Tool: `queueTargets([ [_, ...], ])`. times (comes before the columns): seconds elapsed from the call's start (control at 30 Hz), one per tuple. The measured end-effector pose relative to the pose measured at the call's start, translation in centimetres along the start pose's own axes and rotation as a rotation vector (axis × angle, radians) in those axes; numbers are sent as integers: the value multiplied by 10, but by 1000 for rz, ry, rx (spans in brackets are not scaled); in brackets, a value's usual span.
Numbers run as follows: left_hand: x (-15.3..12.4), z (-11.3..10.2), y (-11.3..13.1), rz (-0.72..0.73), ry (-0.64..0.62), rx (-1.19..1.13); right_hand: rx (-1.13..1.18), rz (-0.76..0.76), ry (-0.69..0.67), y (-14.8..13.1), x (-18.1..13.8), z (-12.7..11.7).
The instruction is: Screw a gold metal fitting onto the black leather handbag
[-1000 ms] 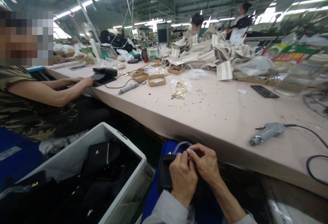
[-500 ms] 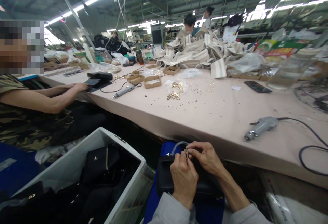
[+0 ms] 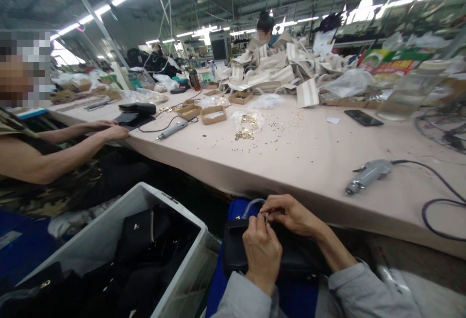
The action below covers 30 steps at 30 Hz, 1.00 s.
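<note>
A black bag (image 3: 236,255) lies on my lap over blue cloth, below the table's front edge. My left hand (image 3: 261,252) rests on top of the bag, its fingertips pinching a small gold metal fitting (image 3: 264,217) at the bag's upper edge. My right hand (image 3: 291,213) meets it from the right and pinches the same fitting. A clear plastic loop (image 3: 251,205) sticks up from the bag just left of the fingers.
A white bin (image 3: 109,225) of black bags stands at my left. On the pink table (image 3: 291,158) lie a grey power screwdriver (image 3: 367,175) with cable, loose gold fittings (image 3: 247,128), small cardboard trays and a phone (image 3: 363,117). A co-worker's arm (image 3: 65,150) rests at left.
Both hands have stayed together on the bag's fitting, with small finger shifts. More of the bag shows on my lap now. The view has drifted slightly.
</note>
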<state>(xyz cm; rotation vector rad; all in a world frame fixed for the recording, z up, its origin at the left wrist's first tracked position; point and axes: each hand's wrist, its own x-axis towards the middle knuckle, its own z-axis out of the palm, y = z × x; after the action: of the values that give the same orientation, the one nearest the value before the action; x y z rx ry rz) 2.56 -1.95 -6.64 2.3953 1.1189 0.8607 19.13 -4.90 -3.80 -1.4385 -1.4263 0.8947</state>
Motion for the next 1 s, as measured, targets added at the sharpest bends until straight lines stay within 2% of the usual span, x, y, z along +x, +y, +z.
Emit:
queueTargets([
  [0.17, 0, 2, 0, 15, 12, 20, -16, -29, -113, 2, 9, -11],
  [0.37, 3, 0, -1, -15, 2, -9, 73, -13, -148, 9, 12, -13],
  [0.67, 2, -1, -1, -46, 7, -65, 298, 64, -152, 4, 12, -11],
  [1.0, 2, 1, 2, -85, 27, -76, 201, 118, -226, -6, 20, -12],
])
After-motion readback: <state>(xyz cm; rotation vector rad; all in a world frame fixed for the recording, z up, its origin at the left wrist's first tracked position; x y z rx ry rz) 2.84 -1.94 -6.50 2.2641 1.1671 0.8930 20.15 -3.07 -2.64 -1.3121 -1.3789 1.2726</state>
